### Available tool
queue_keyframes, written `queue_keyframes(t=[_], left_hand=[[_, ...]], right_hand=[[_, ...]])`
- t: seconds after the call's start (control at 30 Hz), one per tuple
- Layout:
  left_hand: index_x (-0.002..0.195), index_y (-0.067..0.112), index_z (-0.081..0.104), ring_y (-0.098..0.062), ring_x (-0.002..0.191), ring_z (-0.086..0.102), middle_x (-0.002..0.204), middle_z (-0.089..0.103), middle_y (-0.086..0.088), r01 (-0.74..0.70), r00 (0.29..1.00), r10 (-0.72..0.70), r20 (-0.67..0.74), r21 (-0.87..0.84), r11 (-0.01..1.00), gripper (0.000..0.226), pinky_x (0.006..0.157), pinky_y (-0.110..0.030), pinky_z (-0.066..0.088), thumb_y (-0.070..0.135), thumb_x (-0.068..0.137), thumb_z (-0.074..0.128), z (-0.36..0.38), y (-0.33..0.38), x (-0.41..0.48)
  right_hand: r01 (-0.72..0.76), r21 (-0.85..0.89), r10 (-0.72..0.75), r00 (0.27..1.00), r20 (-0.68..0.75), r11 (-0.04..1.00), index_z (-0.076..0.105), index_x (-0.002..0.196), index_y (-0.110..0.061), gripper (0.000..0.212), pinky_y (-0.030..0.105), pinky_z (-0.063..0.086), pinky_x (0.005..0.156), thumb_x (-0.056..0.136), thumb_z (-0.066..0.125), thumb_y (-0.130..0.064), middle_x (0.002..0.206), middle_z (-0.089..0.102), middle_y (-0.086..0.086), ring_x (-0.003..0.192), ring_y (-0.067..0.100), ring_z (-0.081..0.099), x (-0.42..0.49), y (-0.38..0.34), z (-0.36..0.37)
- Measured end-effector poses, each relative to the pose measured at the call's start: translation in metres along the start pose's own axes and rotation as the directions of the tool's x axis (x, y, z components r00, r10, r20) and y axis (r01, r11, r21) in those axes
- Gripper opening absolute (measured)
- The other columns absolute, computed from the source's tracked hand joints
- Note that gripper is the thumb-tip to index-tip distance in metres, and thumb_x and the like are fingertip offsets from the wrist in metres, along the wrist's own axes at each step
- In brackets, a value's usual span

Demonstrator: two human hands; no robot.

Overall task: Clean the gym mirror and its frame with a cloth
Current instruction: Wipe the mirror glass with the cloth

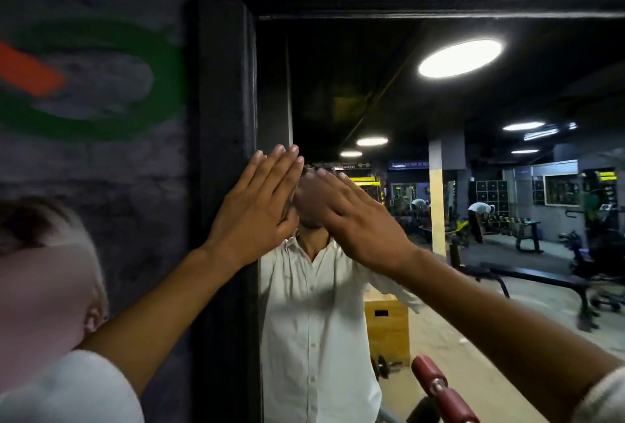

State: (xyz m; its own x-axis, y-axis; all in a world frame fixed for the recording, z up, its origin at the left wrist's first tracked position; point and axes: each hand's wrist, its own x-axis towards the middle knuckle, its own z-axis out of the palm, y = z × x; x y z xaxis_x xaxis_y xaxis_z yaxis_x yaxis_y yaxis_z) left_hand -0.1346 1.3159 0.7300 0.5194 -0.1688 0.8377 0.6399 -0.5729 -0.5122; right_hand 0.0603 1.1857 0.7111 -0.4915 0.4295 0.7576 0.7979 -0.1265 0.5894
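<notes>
1. Head view: L hand [257, 209] raised, fingers straight & together, holding nothing. It overlaps the inner edge of the black frame [226, 118]; can't tell if touching.
2. R hand [351, 219] up just beside it, fingers straight, slightly spread, holding nothing, in front of the mirror [372, 91].
3. The mirror fills centre & right; frame runs down its left side & across the top.
4. Left of frame: painted wall [94, 84], green/orange.
5. Bottom, near R forearm: red padded roller [443, 392].
</notes>
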Motion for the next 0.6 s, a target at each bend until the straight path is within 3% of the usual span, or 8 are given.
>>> queue_keyframes(t=[0.07,0.13,0.2,0.27,0.37,0.43,0.53,0.6], left_hand=[[0.169,0.005,0.018,-0.028,0.165,0.008,0.178,0.009,-0.014,0.001,1.000,-0.001,0.011,0.007,1.000,0.079,0.133,-0.050,0.014,0.042,0.103,0.043,0.003,0.001,0.001],[0.169,0.005,0.016,-0.028,0.165,0.006,0.178,0.008,-0.014,0.016,1.000,-0.016,0.000,-0.004,1.000,0.078,0.133,-0.050,0.014,0.040,0.104,0.043,0.008,0.005,-0.003],[0.169,0.004,0.015,-0.029,0.165,0.006,0.178,0.008,-0.015,0.026,1.000,-0.026,-0.003,-0.008,1.000,0.077,0.133,-0.051,0.015,0.039,0.106,0.042,0.011,0.013,-0.015],[0.169,0.003,0.012,-0.031,0.165,0.005,0.178,0.005,-0.016,0.009,1.000,-0.009,0.014,-0.003,1.000,0.077,0.133,-0.052,0.016,0.040,0.107,0.040,0.015,0.024,-0.036],[0.168,0.002,0.014,-0.033,0.165,0.008,0.177,0.008,-0.017,-0.048,0.998,0.048,0.041,-0.017,0.999,0.076,0.132,-0.053,0.020,0.037,0.107,0.043,0.019,0.043,-0.083],[0.168,0.001,0.017,-0.034,0.164,0.012,0.177,0.011,-0.019,-0.083,0.994,0.084,0.065,-0.017,0.996,0.078,0.131,-0.054,0.023,0.034,0.105,0.049,0.023,0.059,-0.121],[0.167,-0.001,0.018,-0.037,0.164,0.013,0.176,0.013,-0.020,-0.116,0.985,0.120,0.125,-0.039,0.993,0.081,0.130,-0.055,0.025,0.032,0.102,0.053,0.025,0.082,-0.165],[0.167,0.000,0.018,-0.037,0.164,0.013,0.176,0.013,-0.020,-0.104,0.982,0.112,0.151,-0.060,0.993,0.080,0.129,-0.055,0.027,0.032,0.103,0.052,0.026,0.091,-0.178]], right_hand=[[0.028,-0.081,-0.030,0.999,-0.031,0.996,0.028,0.166,-0.020,0.069,0.040,-0.002,0.132,0.101,0.051,-0.015,0.173,0.023,0.010,0.161,0.025,0.011,0.002,0.032,-0.011],[-0.173,-0.076,0.162,0.979,-0.127,0.982,0.033,0.164,-0.020,0.074,0.040,0.001,0.133,0.098,0.064,-0.010,0.171,0.029,0.010,0.161,0.025,0.015,0.013,0.060,-0.025],[-0.363,0.047,0.365,0.911,-0.194,0.931,0.035,0.163,-0.021,0.065,0.046,0.011,0.133,0.103,0.061,-0.015,0.171,0.030,0.009,0.161,0.026,0.018,0.017,0.062,-0.030],[-0.405,0.130,0.424,0.881,-0.210,0.905,0.036,0.163,-0.020,0.063,0.047,0.014,0.132,0.105,0.058,-0.009,0.171,0.030,0.009,0.162,0.026,0.017,0.003,0.037,-0.015],[-0.232,0.166,0.257,0.955,-0.151,0.959,0.037,0.162,-0.013,0.076,0.048,0.012,0.132,0.094,0.058,0.012,0.172,0.027,0.011,0.162,0.030,0.016,-0.062,-0.030,0.025],[-0.050,0.169,0.055,0.998,-0.026,0.984,0.036,0.162,-0.010,0.072,0.055,0.020,0.129,0.096,0.051,0.011,0.172,0.024,0.013,0.161,0.033,0.016,-0.122,-0.076,0.045],[0.229,0.167,-0.248,0.963,0.107,0.959,0.032,0.164,-0.009,0.053,0.054,0.023,0.128,0.111,0.038,-0.005,0.172,0.024,0.015,0.161,0.034,0.017,-0.175,-0.103,0.051],[0.293,0.145,-0.308,0.947,0.095,0.945,0.031,0.164,-0.009,0.055,0.051,0.020,0.130,0.111,0.045,-0.006,0.171,0.025,0.016,0.161,0.034,0.018,-0.167,-0.090,0.046]])
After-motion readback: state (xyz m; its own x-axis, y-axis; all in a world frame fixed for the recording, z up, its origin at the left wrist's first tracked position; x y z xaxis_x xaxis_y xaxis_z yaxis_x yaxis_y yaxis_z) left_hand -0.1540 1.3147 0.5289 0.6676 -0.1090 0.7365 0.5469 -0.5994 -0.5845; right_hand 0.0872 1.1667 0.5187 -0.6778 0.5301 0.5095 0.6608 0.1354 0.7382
